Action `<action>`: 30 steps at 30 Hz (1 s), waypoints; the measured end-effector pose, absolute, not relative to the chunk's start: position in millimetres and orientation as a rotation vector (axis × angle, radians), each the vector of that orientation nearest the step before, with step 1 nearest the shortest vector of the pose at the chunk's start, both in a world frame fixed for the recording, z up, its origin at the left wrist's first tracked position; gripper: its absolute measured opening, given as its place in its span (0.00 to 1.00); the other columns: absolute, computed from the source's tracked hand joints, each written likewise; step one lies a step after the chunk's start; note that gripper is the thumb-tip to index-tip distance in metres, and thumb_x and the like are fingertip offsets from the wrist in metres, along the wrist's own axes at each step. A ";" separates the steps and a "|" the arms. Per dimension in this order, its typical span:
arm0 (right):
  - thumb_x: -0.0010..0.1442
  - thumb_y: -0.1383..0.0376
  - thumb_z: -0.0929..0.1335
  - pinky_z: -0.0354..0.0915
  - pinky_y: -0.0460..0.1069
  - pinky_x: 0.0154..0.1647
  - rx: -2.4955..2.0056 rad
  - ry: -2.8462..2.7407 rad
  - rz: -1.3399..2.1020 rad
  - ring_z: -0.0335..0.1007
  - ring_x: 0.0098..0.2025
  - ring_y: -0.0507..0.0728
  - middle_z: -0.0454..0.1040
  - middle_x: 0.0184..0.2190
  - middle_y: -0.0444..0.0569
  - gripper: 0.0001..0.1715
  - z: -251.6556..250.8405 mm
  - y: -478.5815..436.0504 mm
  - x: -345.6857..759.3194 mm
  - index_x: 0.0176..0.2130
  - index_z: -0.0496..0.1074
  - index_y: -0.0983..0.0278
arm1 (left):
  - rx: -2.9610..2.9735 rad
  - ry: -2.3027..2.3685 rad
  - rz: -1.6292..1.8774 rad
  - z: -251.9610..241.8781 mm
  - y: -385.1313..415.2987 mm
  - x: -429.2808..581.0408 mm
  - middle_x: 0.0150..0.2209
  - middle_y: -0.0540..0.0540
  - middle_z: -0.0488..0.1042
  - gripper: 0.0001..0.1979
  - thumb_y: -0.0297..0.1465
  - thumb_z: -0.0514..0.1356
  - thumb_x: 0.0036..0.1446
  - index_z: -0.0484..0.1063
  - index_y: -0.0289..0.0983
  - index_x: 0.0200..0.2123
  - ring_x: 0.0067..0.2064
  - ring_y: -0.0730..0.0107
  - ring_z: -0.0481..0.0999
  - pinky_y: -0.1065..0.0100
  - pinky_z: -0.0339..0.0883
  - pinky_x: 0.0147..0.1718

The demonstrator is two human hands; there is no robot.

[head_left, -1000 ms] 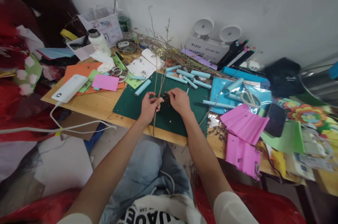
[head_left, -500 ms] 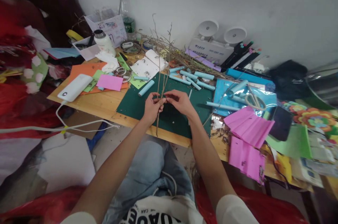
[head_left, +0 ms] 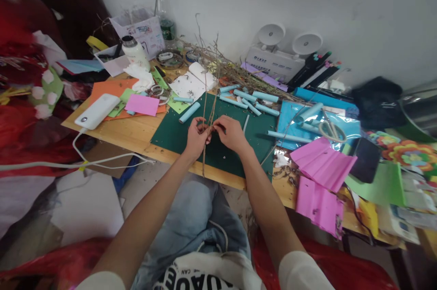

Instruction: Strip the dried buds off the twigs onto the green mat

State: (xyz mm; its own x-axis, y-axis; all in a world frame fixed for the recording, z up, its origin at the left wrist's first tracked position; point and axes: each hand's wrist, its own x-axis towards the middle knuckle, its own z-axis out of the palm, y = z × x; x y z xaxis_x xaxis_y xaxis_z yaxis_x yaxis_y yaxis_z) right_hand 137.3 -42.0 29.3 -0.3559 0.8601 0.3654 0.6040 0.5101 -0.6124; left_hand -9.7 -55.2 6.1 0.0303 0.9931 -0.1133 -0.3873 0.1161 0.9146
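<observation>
My left hand [head_left: 198,137] is closed around a few thin dry twigs [head_left: 212,107], which stand nearly upright over the dark green mat [head_left: 174,128]. Their lower ends poke out below the hand, near the table's front edge. Close beside it, my right hand [head_left: 229,131] has thumb and fingertips pinched together against the twigs. Whether those fingertips hold a twig or some small piece on it is too fine to make out. Behind the hands, several light blue paper rolls [head_left: 244,95] lie on the mat, and one more roll [head_left: 189,112] lies to the left.
A pile of dry branches [head_left: 235,71] lies along the wall. Scissors [head_left: 331,129] rest on a blue plastic packet [head_left: 285,119] at the right, near pink folded paper [head_left: 322,160]. At the left are a white power bank [head_left: 99,110] with a cable and a white bottle [head_left: 134,53].
My right hand's fingers have curled in more tightly at the twigs. The twig tops have shifted slightly to the left. My left hand keeps its grip.
</observation>
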 end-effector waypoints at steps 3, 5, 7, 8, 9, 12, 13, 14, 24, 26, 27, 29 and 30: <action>0.63 0.69 0.61 0.62 0.51 0.40 -1.318 -2.142 0.321 0.67 0.39 0.57 0.73 0.38 0.53 0.10 30.9 -44.2 132.0 0.37 0.71 0.63 | 0.866 0.971 1.274 4.3 -56.5 -8.9 0.25 0.61 0.68 0.28 0.36 0.71 0.44 0.56 0.42 0.41 0.15 0.84 0.64 0.79 0.51 0.13; 0.63 0.69 0.61 0.62 0.51 0.39 -1.354 -2.123 0.300 0.67 0.39 0.58 0.73 0.38 0.54 0.10 31.0 -43.5 131.5 0.36 0.71 0.63 | 0.879 0.973 1.284 3.3 -57.0 -8.2 0.24 0.61 0.68 0.28 0.36 0.71 0.45 0.55 0.42 0.40 0.15 0.83 0.64 0.79 0.51 0.13; 0.63 0.68 0.61 0.62 0.50 0.40 -1.324 -2.076 0.351 0.67 0.39 0.57 0.73 0.36 0.52 0.09 29.3 -41.3 134.0 0.36 0.70 0.62 | 0.864 0.966 1.321 2.6 -56.8 -8.0 0.24 0.61 0.68 0.27 0.36 0.70 0.46 0.55 0.42 0.40 0.16 0.83 0.64 0.79 0.51 0.12; 0.63 0.68 0.61 0.62 0.50 0.40 -1.303 -2.044 0.380 0.67 0.38 0.57 0.73 0.35 0.51 0.09 28.0 -39.9 136.1 0.36 0.70 0.62 | 0.850 0.958 1.339 2.4 -56.6 -8.0 0.24 0.61 0.69 0.26 0.35 0.70 0.46 0.55 0.42 0.40 0.16 0.83 0.64 0.79 0.51 0.12; 0.64 0.68 0.61 0.62 0.50 0.40 -1.289 -2.010 0.401 0.67 0.38 0.57 0.72 0.34 0.50 0.09 26.4 -38.6 138.4 0.35 0.70 0.62 | 0.841 0.946 1.347 2.5 -56.4 -8.2 0.24 0.60 0.69 0.26 0.35 0.70 0.46 0.55 0.42 0.40 0.16 0.83 0.63 0.79 0.50 0.13; 0.65 0.66 0.61 0.61 0.50 0.39 -1.309 -1.912 0.391 0.67 0.36 0.56 0.72 0.32 0.49 0.10 22.2 -35.0 145.0 0.34 0.70 0.62 | 0.833 0.915 1.332 4.0 -56.4 -9.0 0.26 0.57 0.73 0.24 0.34 0.69 0.47 0.57 0.41 0.40 0.17 0.83 0.63 0.79 0.51 0.13; 0.65 0.66 0.61 0.61 0.50 0.39 -1.335 -1.890 0.373 0.66 0.35 0.56 0.71 0.32 0.49 0.10 21.3 -34.2 146.7 0.34 0.70 0.62 | 0.829 0.915 1.331 4.7 -56.5 -9.2 0.26 0.56 0.74 0.24 0.34 0.69 0.48 0.58 0.41 0.40 0.17 0.84 0.63 0.79 0.51 0.14; 0.65 0.65 0.61 0.60 0.50 0.39 -1.368 -1.874 0.350 0.66 0.35 0.56 0.71 0.32 0.50 0.11 20.8 -33.5 148.1 0.34 0.70 0.62 | 0.824 0.920 1.330 5.4 -56.6 -9.3 0.26 0.55 0.74 0.23 0.34 0.69 0.48 0.59 0.40 0.41 0.17 0.84 0.63 0.79 0.51 0.14; 0.62 0.67 0.64 0.63 0.50 0.38 -1.396 -1.849 0.339 0.67 0.34 0.56 0.73 0.32 0.50 0.08 16.0 -29.4 149.6 0.35 0.73 0.62 | 0.788 0.983 1.294 25.4 -64.6 -20.4 0.27 0.50 0.75 0.21 0.39 0.69 0.49 0.69 0.36 0.43 0.18 0.83 0.62 0.78 0.50 0.14; 0.61 0.67 0.64 0.63 0.50 0.37 -1.432 -1.847 0.340 0.67 0.33 0.56 0.73 0.32 0.50 0.08 15.7 -29.0 150.4 0.34 0.74 0.62 | 0.805 1.005 1.273 32.0 -76.7 -29.8 0.27 0.49 0.75 0.21 0.39 0.69 0.50 0.71 0.36 0.44 0.18 0.83 0.61 0.78 0.50 0.14; 0.61 0.67 0.65 0.63 0.50 0.37 -1.455 -1.852 0.343 0.67 0.33 0.56 0.73 0.31 0.50 0.08 15.7 -29.1 150.7 0.34 0.74 0.62 | 0.803 1.027 1.247 34.4 -84.5 -35.2 0.27 0.50 0.74 0.20 0.39 0.68 0.50 0.71 0.35 0.43 0.17 0.83 0.60 0.78 0.49 0.14; 0.61 0.66 0.66 0.63 0.50 0.36 -1.514 -1.871 0.345 0.68 0.33 0.56 0.74 0.32 0.50 0.08 15.9 -29.9 150.7 0.33 0.75 0.62 | 0.784 1.079 1.204 36.9 -102.9 -46.7 0.26 0.50 0.74 0.19 0.39 0.68 0.51 0.73 0.36 0.43 0.17 0.84 0.59 0.78 0.48 0.13; 0.61 0.65 0.66 0.62 0.50 0.36 -1.547 -1.883 0.340 0.68 0.33 0.57 0.74 0.32 0.50 0.09 15.9 -30.4 150.5 0.32 0.76 0.62 | 0.779 1.096 1.184 37.1 -112.9 -52.5 0.26 0.50 0.74 0.19 0.39 0.68 0.51 0.73 0.36 0.43 0.17 0.84 0.60 0.78 0.48 0.14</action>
State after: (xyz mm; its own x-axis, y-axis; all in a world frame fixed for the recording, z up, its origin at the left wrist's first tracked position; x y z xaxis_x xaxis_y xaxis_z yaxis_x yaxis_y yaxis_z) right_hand 150.5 -30.4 15.9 -0.0747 0.9420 0.3271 0.7681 0.2636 -0.5836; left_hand -52.5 -112.9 37.1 0.0114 0.9690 -0.2467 -0.3205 0.2373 0.9171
